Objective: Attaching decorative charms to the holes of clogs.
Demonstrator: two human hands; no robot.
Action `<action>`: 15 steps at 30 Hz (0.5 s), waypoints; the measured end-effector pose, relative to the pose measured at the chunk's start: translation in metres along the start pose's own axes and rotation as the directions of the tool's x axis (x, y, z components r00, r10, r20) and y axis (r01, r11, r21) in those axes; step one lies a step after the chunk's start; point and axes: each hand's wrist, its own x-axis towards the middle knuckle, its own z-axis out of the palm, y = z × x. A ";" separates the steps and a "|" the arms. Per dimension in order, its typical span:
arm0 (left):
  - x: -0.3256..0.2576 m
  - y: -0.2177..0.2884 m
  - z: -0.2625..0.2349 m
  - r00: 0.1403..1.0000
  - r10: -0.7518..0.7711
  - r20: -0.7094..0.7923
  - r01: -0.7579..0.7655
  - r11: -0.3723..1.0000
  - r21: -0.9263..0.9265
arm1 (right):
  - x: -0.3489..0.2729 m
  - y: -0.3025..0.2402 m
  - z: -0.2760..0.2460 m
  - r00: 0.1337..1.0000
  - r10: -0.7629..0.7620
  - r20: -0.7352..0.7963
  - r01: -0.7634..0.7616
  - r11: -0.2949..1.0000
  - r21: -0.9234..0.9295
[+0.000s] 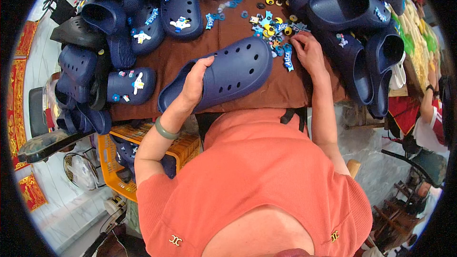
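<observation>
Evidently light, flexible foam: left hand (194, 82) clasped navy clog (223, 74) at its heel rim; right hand (309, 52) pinched among charms (272, 27), far right.

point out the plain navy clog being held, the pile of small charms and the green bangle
plain navy clog (235, 69), head view, holed upper
pile of small charms (273, 31), head view, middle
green bangle (164, 131), head view, band on left wrist

Clog (223, 74): navy blue, plain, dotted with holes. Charms (275, 27): mixed yellow, light blue, black. Cloth (176, 52): brown, unpatterned. Shirt (257, 171): coral orange, gold-coloured buttons. Bangle (165, 131): dull green. Crate (112, 166): yellow-orange. Stacked clogs (143, 14): navy, some bearing white figure charms. Rug (16, 100): red with gold pattern.
</observation>
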 end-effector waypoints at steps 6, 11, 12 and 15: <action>-0.001 0.002 -0.001 0.997 -0.012 0.082 0.016 0.998 -0.053 | 0.024 -0.025 0.004 0.989 -0.089 -0.119 0.085 0.996 -0.035; 0.005 -0.008 -0.012 0.999 0.024 0.024 -0.025 0.999 0.032 | 0.030 -0.016 0.024 0.996 -0.077 0.036 0.082 0.980 -0.179; 0.005 -0.010 -0.012 0.999 0.027 0.020 -0.028 0.999 0.017 | 0.029 -0.016 0.019 0.994 -0.112 0.004 0.112 0.984 -0.141; 0.004 -0.007 -0.009 0.998 0.019 0.055 -0.019 1.000 -0.003 | 0.027 -0.024 0.007 0.967 -0.226 -0.118 0.209 0.968 -0.135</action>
